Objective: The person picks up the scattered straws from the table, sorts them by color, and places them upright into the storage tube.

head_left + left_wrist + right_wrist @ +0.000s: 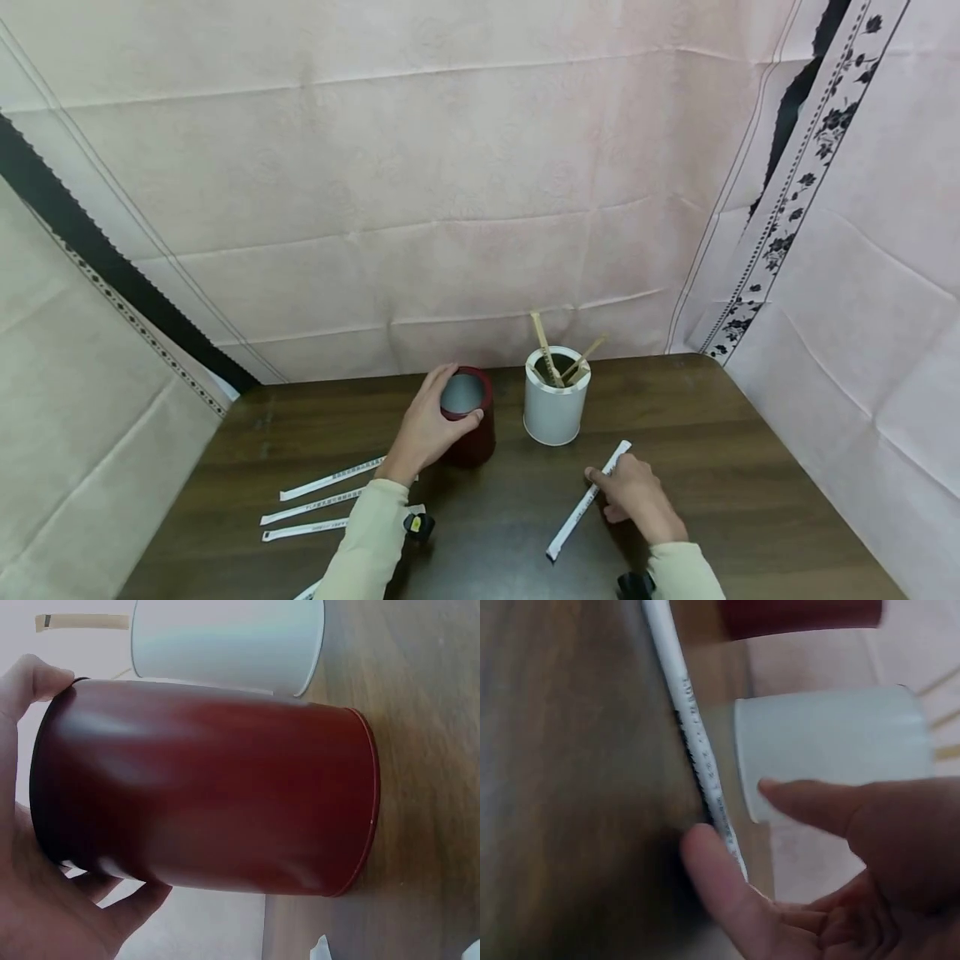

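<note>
My left hand (pixel 427 429) grips a dark red cylindrical can (pixel 474 437) near its top rim, thumb on one side and fingers on the other. In the left wrist view the red can (pixel 217 787) appears sideways, its base close to the wooden table. Over a slim white stick-like piece with black print (pixel 585 504) is my right hand (pixel 637 496). The right wrist view shows that hand's thumb and a finger (pixel 716 874) spread apart around the printed piece (pixel 694 735), which seems to lie on the table.
A white can (pixel 553 412) with several pale wooden sticks (pixel 547 350) stands at the table's back, right of the red can. Several white printed strips (pixel 315 507) lie on the wooden table (pixel 487 542) at the left. Pale cloth (pixel 450 167) hangs behind and at both sides.
</note>
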Motion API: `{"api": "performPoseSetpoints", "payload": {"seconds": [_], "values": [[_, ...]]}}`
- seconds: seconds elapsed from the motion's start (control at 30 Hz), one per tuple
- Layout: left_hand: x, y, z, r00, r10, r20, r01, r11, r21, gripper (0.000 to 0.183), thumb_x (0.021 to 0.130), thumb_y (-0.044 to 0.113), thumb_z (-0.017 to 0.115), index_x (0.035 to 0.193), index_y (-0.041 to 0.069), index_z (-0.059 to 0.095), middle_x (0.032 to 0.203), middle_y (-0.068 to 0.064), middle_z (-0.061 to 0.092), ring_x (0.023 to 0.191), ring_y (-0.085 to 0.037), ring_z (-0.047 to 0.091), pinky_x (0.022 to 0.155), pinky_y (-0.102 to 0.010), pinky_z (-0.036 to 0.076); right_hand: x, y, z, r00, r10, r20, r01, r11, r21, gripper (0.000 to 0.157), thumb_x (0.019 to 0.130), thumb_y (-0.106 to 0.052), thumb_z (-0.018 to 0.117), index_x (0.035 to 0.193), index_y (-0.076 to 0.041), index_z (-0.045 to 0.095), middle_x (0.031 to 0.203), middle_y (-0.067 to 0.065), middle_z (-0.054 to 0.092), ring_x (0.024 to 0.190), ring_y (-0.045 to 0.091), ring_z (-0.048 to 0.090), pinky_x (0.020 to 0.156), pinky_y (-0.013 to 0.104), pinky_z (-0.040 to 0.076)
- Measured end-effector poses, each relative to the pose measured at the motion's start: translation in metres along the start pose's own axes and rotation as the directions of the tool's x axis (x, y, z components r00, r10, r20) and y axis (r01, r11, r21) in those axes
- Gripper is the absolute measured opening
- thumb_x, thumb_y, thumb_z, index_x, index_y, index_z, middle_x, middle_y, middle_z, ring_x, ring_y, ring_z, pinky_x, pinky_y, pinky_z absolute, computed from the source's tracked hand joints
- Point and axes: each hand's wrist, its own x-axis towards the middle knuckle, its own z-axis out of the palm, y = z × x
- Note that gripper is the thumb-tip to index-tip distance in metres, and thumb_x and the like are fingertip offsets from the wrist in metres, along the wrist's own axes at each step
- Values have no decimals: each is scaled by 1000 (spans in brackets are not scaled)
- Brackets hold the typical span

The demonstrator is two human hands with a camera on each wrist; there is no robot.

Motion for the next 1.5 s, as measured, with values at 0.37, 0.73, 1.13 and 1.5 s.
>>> {"api": "performPoseSetpoints", "payload": {"seconds": [0.37, 0.73, 1.13, 1.5], "values": [[-12, -1, 3, 1000, -4, -18, 3, 1000, -16, 86, 87, 46, 82, 161, 25, 44, 164, 4, 40, 132, -27, 55, 103, -52, 54, 5, -32, 25, 999, -50, 6, 50, 996, 70, 25, 100, -1, 61, 75, 1, 59, 65, 14, 65, 50, 17, 69, 53, 32, 60], [-18, 0, 2, 1000, 0, -25, 0, 1000, -14, 84, 88, 48, 81, 160, 27, 44, 164, 5, 39, 133, -27, 55, 103, -54, 53, -63, -99, -23, 885, -359, -297, 439, 858, 269, 8, 102, -3, 68, 104, 4, 66, 82, 12, 72, 63, 15, 72, 59, 30, 62], [-17, -2, -6, 999, 31, 29, -27, 989, -148, 90, 89, 47, 83, 161, 15, 41, 164, -4, 37, 134, -30, 54, 106, -54, 51, -47, -197, -9, 282, -796, -535, 943, 333, 2, 11, 97, -1, 74, 108, 0, 71, 98, 9, 70, 88, 22, 76, 73, 27, 63], [-16, -7, -6, 996, 52, 73, -32, 965, -260, 86, 91, 30, 85, 162, 22, 37, 165, -4, 34, 143, -29, 46, 115, -53, 43, 6, -177, 58, 457, -889, -24, 837, 439, -328, 19, 104, -17, 70, 122, -12, 72, 110, 1, 67, 100, 19, 63, 85, 36, 58]]}}
